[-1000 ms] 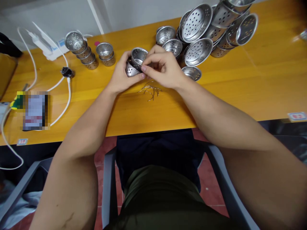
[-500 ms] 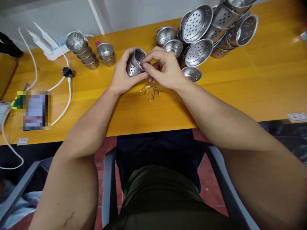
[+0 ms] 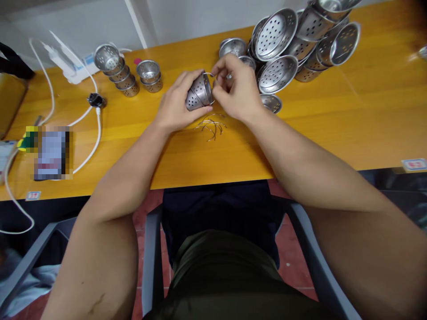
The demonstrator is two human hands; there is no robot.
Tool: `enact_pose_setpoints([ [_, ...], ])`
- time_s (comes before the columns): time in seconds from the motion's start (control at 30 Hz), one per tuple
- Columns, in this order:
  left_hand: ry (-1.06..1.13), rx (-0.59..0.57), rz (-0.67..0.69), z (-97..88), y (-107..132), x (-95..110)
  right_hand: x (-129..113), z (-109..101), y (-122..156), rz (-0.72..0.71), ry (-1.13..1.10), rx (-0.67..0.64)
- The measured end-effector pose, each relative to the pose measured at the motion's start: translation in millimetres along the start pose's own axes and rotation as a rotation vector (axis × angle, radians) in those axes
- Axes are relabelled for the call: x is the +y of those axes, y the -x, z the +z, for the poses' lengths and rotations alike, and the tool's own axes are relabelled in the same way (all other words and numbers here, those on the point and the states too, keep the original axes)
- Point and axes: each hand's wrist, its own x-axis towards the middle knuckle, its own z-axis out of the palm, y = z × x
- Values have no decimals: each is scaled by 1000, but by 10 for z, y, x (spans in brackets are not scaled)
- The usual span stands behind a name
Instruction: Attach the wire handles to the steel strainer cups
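A perforated steel cup [image 3: 197, 95] lies tilted on its side in my left hand [image 3: 175, 101], whose fingers and thumb close round it. Its rim faces right, toward my right hand [image 3: 235, 86]. A thin curved wire [image 3: 208, 74] shows at the rim's upper edge, with the fingertips of my right hand closed on its end. Below both hands, several loose curved wires [image 3: 211, 126] lie in a small heap on the wooden table [image 3: 187, 164]. The inside of the cup is turned out of sight.
Left of my hands stand two stacks of small perforated cups [image 3: 116, 71] [image 3: 149, 75]. A large pile of perforated steel baskets [image 3: 278, 73] rises behind my right hand. Further left are a power strip [image 3: 76, 73], white cables, a black plug [image 3: 96, 100] and a blurred-out phone [image 3: 51, 155].
The cup has tipped so its mouth turns from upward to the right. My right hand has moved slightly up and right, bringing the curved wire into view at the rim.
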Motion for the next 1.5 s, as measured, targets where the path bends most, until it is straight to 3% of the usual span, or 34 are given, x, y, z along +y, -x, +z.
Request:
enact_pose_setpoints([
  [0.4,38,3,-95,45,5,63,28,-23,-11,28,8,-41],
  [0.5,55,32,-34,35,-19,43,2,-27,-12,-40,-43,-25],
  [0.63,67,51,50,-4,-16,35,-45,8,1,51,-66,-15],
  [0.87,55,19,-133,-4,25,151,48,61,-22,175,-219,-59],
  [1.17,59,43,-136,60,29,42,95,24,-56,178,-401,-146],
  [1.37,54,80,-81,56,46,-145,191,86,-63,130,-435,-86],
  [1.5,75,134,-60,10,30,-316,182,137,-33,171,-434,19],
])
